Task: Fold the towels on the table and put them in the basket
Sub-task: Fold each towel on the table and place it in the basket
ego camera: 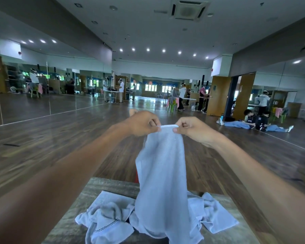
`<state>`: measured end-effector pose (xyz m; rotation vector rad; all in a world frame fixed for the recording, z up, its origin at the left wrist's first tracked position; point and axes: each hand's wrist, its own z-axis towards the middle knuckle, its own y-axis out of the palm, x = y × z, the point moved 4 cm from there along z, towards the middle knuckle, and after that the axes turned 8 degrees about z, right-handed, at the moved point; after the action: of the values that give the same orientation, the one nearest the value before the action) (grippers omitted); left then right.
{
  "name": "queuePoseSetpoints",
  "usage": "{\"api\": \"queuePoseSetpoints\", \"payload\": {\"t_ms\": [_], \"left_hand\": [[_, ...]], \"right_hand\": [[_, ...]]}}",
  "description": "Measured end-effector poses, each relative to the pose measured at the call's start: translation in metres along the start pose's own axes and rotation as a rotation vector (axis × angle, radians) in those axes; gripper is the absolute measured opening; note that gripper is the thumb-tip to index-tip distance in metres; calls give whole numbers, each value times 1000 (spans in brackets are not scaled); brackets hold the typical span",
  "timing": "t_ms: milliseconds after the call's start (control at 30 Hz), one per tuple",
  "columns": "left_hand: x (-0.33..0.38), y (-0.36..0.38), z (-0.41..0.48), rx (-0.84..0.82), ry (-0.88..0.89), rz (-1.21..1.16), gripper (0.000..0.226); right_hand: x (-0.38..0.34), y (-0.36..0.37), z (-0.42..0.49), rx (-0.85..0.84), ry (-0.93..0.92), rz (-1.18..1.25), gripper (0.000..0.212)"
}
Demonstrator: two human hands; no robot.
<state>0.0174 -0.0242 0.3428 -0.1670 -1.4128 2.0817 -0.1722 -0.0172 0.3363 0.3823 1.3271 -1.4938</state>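
Observation:
I hold a pale blue towel [163, 173] up in the air in front of me. My left hand [143, 123] pinches one end of its top edge and my right hand [194, 128] pinches the other end, a short gap between them. The towel hangs straight down to the table. More pale blue towels [106, 213] lie crumpled in a heap on the wooden table [113, 184] below, spreading left and right of the hanging one. No basket is in view.
A small red object [136, 176] shows just behind the hanging towel past the table's far edge. Beyond lies a wide wooden floor; two people [253, 121] sit on it at the right, others stand at tables far back by mirrored walls.

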Motion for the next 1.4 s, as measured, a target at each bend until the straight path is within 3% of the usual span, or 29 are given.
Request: {"api": "queuePoseSetpoints", "payload": {"t_ms": [67,300,500,633,767,867,1100,1267,1400], "left_hand": [[-10,3,-3,-44,-28,76,10],[-9,-18,-11,78,-11,-173,17],[23,-21,-2,111,79,-195,22],[20,-24,-3,178,59,-245,19],[24,-24,-5,228,57,-282,11],[28,-26,-4,248,50,-290,12],[8,-15,-8,146,-61,-356,22],[20,-18,-8,181,-48,-482,18],[29,-17,-5,150,-28,-469,17]], "right_hand": [[1,-7,-1,16,10,5,11],[5,-17,-6,-58,79,-27,12],[-6,7,-7,25,-51,-11,8],[-8,4,-7,41,-33,65,5],[-14,6,-9,6,-48,126,16],[-17,7,-9,24,-78,87,7],[-17,-18,-8,189,-79,68,2],[-20,-6,-12,69,-42,99,19],[-27,-3,-15,115,-129,93,11]]}}
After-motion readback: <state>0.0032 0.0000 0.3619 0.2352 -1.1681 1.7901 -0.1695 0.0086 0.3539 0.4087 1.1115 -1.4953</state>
